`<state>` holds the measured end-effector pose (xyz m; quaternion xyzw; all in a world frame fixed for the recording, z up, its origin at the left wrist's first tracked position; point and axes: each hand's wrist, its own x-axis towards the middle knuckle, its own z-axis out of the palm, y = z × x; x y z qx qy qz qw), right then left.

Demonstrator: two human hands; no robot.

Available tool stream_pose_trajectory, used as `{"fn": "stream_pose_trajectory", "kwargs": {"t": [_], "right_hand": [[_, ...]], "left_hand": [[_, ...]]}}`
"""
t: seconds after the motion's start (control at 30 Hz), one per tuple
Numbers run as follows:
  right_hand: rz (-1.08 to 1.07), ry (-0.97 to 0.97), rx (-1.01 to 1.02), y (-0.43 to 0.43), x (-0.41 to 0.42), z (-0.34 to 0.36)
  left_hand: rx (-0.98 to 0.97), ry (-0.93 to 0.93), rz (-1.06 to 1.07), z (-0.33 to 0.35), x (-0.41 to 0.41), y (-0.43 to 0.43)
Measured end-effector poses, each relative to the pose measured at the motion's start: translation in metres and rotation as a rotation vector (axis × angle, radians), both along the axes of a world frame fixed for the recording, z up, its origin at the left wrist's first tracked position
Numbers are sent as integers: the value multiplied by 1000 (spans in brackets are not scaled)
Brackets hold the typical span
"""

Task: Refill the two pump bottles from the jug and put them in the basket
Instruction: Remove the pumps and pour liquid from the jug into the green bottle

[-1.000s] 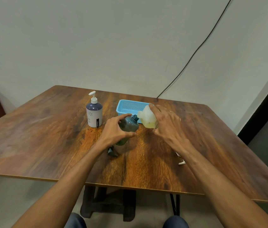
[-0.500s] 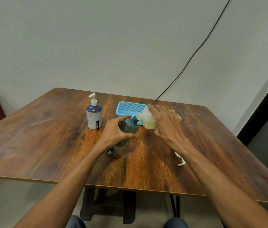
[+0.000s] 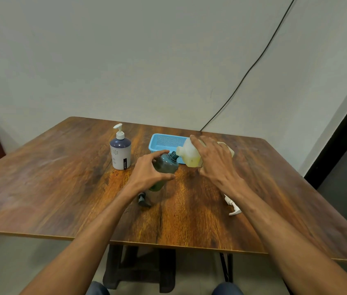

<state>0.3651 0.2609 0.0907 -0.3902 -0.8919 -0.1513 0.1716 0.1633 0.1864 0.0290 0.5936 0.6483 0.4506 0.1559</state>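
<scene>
Left grip (image 3: 147, 175) is curled round the dark green bottle (image 3: 165, 165), which is uncapped and tilted with its neck toward the jug. Right grip (image 3: 213, 160) is wrapped over the translucent jug (image 3: 189, 155), tipped spout-to-neck, with yellowish liquid inside. Both sit low over the counter (image 3: 61, 177), just in front of the blue basket (image 3: 164, 142). White pump bottle (image 3: 120, 153) stands upright to the left. Dark pump head (image 3: 142, 199) and white pump head (image 3: 233, 207) lie loose nearer the person.

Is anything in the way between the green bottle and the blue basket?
Partly: the translucent white plastic jug, gripped by the right hand, hangs tilted between the dark green plastic bottle and the right part of the blue mesh basket.
</scene>
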Motion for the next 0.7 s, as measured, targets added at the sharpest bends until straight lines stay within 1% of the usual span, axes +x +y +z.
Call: {"fn": "stream_pose_trajectory", "kwargs": {"t": [0.7], "right_hand": [[-18,-33,2,-1,1,1]], "left_hand": [[15,29,-5,-5,-2,3]]}}
